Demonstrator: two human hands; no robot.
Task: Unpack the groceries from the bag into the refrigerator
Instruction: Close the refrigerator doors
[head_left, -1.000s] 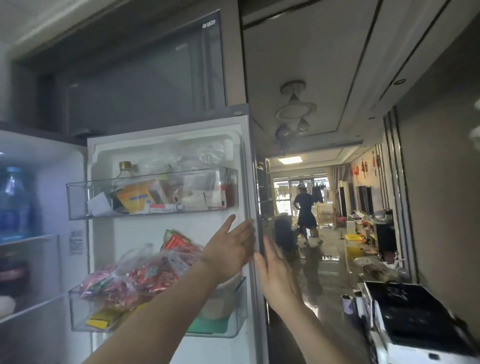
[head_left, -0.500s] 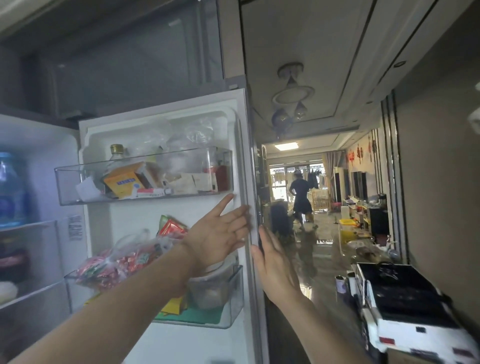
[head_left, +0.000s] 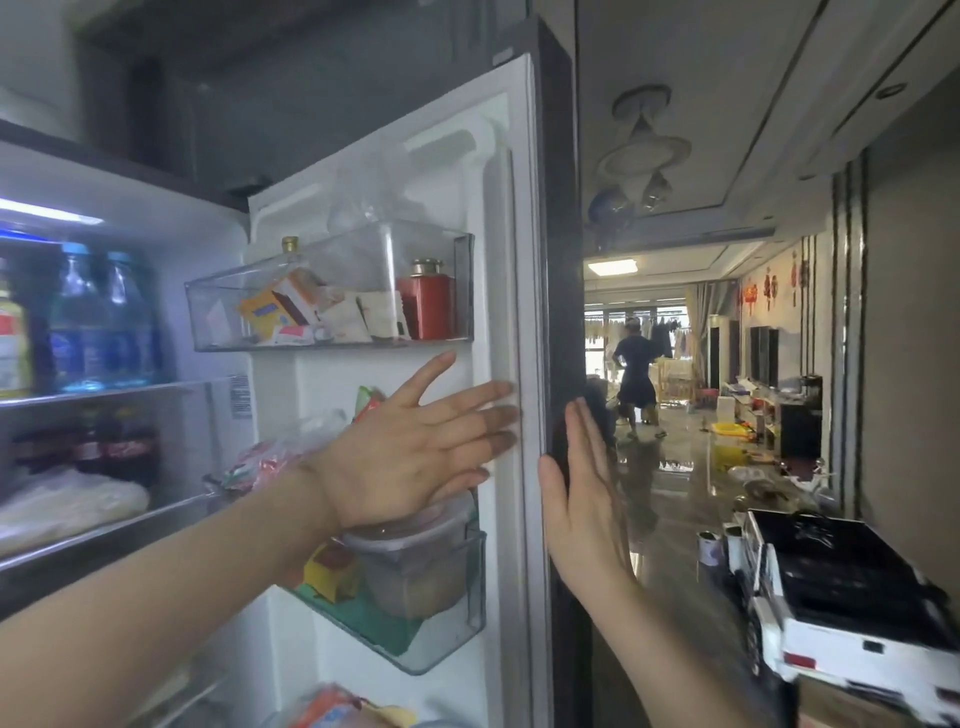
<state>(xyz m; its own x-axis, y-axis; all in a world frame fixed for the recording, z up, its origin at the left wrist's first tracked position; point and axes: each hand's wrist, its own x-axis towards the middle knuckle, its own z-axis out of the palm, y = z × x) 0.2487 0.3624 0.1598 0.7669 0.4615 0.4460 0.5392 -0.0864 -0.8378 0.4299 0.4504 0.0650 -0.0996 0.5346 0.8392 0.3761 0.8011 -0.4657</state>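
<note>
The refrigerator door (head_left: 511, 218) stands swung out, its white inner side facing me. My left hand (head_left: 415, 447) lies flat with fingers spread against the inner side near the door's edge. My right hand (head_left: 582, 493) is flat with fingers together on the dark outer face of the same edge. Neither hand holds anything. An upper door bin (head_left: 332, 291) carries boxes, a bottle and a red tin. A lower door bin (head_left: 447, 613) holds a lidded plastic tub and packets. Inside the refrigerator (head_left: 119, 218) at the left, blue water bottles (head_left: 104, 322) stand on a lit shelf. No grocery bag is in view.
A white and black toy truck (head_left: 841, 603) sits on the floor at the lower right. Down the hallway a person (head_left: 636, 374) stands with their back to me, amid clutter on a glossy floor. A wall runs along the right side.
The door has swung further round, so the refrigerator's lit shelves and bottles show more at the left. Both hands stay flat on the door's edge, inside and outside.
</note>
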